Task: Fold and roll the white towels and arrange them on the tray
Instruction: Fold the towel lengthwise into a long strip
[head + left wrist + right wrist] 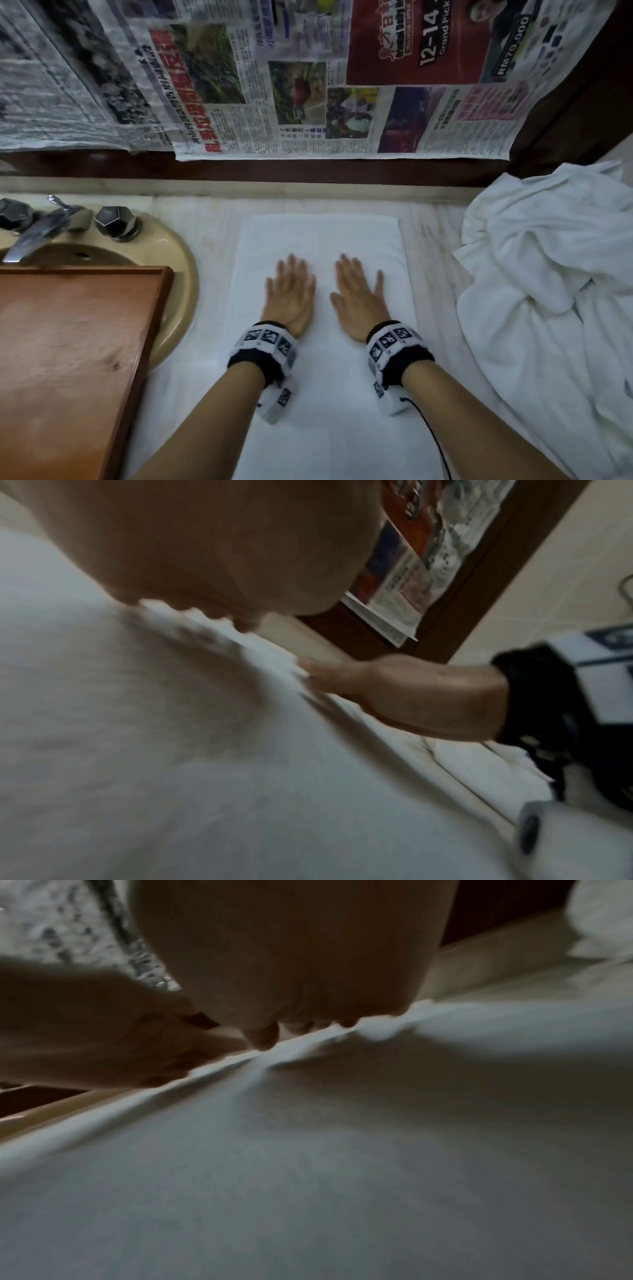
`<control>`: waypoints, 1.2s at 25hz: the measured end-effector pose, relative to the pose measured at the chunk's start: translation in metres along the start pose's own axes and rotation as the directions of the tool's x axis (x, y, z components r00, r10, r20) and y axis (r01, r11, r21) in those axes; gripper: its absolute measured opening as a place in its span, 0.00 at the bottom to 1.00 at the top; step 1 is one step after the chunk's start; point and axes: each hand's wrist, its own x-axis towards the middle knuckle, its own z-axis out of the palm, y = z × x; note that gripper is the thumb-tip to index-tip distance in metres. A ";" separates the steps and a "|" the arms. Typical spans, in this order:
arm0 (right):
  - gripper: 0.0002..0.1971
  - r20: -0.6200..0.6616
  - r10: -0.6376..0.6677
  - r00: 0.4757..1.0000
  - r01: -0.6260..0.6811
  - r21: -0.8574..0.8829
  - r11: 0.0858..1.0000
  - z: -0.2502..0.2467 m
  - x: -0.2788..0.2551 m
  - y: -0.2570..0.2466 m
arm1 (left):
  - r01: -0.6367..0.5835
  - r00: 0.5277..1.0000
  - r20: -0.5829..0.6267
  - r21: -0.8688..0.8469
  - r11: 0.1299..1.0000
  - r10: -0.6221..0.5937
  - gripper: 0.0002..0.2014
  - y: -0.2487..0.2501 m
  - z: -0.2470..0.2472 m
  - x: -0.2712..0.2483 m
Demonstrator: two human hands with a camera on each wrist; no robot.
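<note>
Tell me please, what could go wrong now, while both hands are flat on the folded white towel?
1. The left hand and right hand press only the middle of the folded towel; its edges might shift, giving an uneven roll.
2. The crumpled towel pile lies close on the right; it may get dragged along.
3. The wooden tray sits partly over the sink, so it might tip when loaded.

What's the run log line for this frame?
stage: smoothing | left hand: flat on folded towel | right hand: flat on same towel | tray: bare | towel pile: right, untouched
</note>
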 end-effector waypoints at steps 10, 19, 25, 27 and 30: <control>0.28 -0.165 0.189 0.968 -0.194 -0.015 0.981 -0.060 0.074 0.083 | 0.081 0.997 -0.019 0.205 0.975 -0.079 0.30 -0.065 -0.047 0.034; 0.13 -0.184 0.012 0.983 -0.083 -0.382 0.920 -0.120 0.100 0.081 | 0.065 0.998 -0.027 0.209 0.976 -0.061 0.31 -0.071 -0.045 0.038; 0.06 -0.163 0.006 0.987 0.013 0.115 0.993 -0.151 0.072 0.036 | 0.106 0.994 -0.029 0.219 0.970 -0.102 0.31 -0.064 -0.047 0.038; 0.07 -0.121 0.045 0.992 0.009 0.410 0.912 -0.159 0.066 0.006 | 0.120 0.989 -0.102 0.171 0.978 -0.104 0.29 -0.051 -0.051 0.035; 0.07 -0.075 0.053 0.996 0.013 0.684 0.729 -0.163 0.065 -0.031 | -0.021 0.962 -0.272 -0.130 0.991 -0.015 0.21 -0.008 -0.046 0.009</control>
